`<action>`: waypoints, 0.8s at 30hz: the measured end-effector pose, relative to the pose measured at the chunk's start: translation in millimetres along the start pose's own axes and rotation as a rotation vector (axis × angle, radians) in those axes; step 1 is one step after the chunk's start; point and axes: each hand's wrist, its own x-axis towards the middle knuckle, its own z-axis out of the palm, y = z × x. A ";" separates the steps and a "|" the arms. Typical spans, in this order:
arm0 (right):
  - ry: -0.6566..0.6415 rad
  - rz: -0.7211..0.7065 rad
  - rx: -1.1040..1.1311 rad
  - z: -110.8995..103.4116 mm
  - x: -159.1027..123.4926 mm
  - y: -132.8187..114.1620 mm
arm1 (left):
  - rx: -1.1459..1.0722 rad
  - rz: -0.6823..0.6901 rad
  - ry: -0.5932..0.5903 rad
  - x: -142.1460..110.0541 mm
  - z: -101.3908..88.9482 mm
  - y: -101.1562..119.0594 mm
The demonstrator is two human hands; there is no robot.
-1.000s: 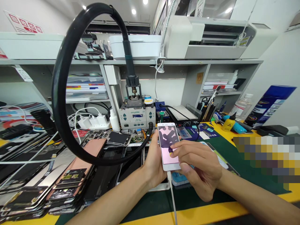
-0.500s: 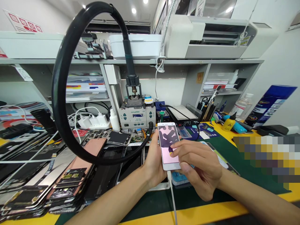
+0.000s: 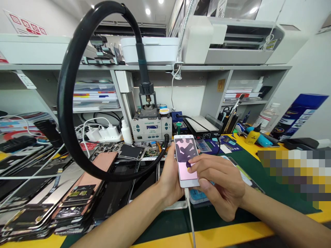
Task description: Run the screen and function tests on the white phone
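A white smartphone [image 3: 186, 147] is in my left hand [image 3: 169, 179], tilted up toward me above the bench. Its lit screen shows dark blotchy shapes on a pink background. My left fingers wrap behind the phone and are mostly hidden. Over the lower screen is my right hand [image 3: 223, 184], its index fingertip at a small dark and yellow spot on the display. The right fingers stretch out and the thumb stands apart, with nothing held. From the phone's bottom edge a white cable [image 3: 190, 213] runs down toward the front of the bench.
Stacked phone parts [image 3: 77, 196] cover the left side. A thick black hose [image 3: 64, 93] loops up from a grey hot-air station [image 3: 151, 128]. Under my hands lies a blue plastic box [image 3: 198, 198]. On the right stand a yellow bottle [image 3: 252, 136] and a clear bottle [image 3: 266, 117].
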 end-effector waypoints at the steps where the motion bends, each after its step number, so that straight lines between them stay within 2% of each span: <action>1: -0.003 -0.001 -0.001 -0.1 0.0 -0.1 | -0.005 0.000 -0.004 0.2 -0.2 -0.3; 24: 0.014 -0.003 0.008 1.6 1.3 -0.6 | 0.029 0.010 0.008 -0.7 -0.4 -0.9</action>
